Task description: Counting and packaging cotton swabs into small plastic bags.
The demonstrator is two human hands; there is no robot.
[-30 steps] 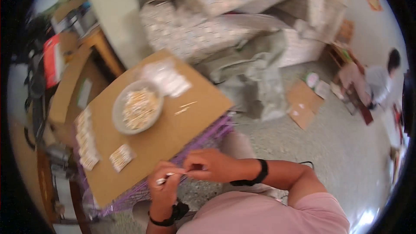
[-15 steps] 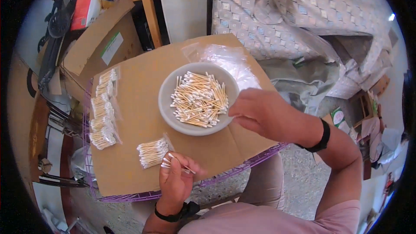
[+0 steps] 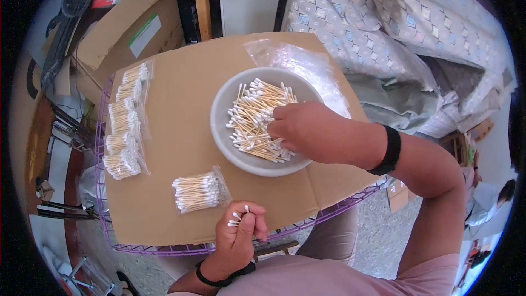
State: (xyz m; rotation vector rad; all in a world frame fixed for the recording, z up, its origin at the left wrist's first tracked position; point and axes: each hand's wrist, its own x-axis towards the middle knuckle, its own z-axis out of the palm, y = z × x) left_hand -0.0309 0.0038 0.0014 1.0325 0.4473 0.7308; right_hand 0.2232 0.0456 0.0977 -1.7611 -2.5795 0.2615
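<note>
My left hand [image 3: 238, 235] is closed around a few cotton swabs [image 3: 234, 220], their white tips poking out above the thumb. Over a round grey bowl [image 3: 222, 145], my right hand [image 3: 304, 131] reaches down with bent fingers among a loose heap of cotton swabs [image 3: 255, 118]; the fingertips are partly hidden, so what they pinch is unclear. Just beyond my left hand lies a clear bag filled with cotton swabs [image 3: 198, 192]. Several more filled bags [image 3: 125, 112] overlap in a row along the left side of the cardboard sheet [image 3: 170, 98].
Flat clear plastic bags [image 3: 301, 63] are piled behind the bowl. The cardboard lies on a purple wire rack [image 3: 164, 249]. An open carton [image 3: 131, 38] stands beyond its left corner, and patterned fabric [image 3: 405, 16] is heaped at the far right. A person [image 3: 493, 203] appears at the right edge.
My right hand has moved left from the bowl's rim into the swabs. The left hand has closed more tightly around its swabs. The whole view has shifted slightly.
</note>
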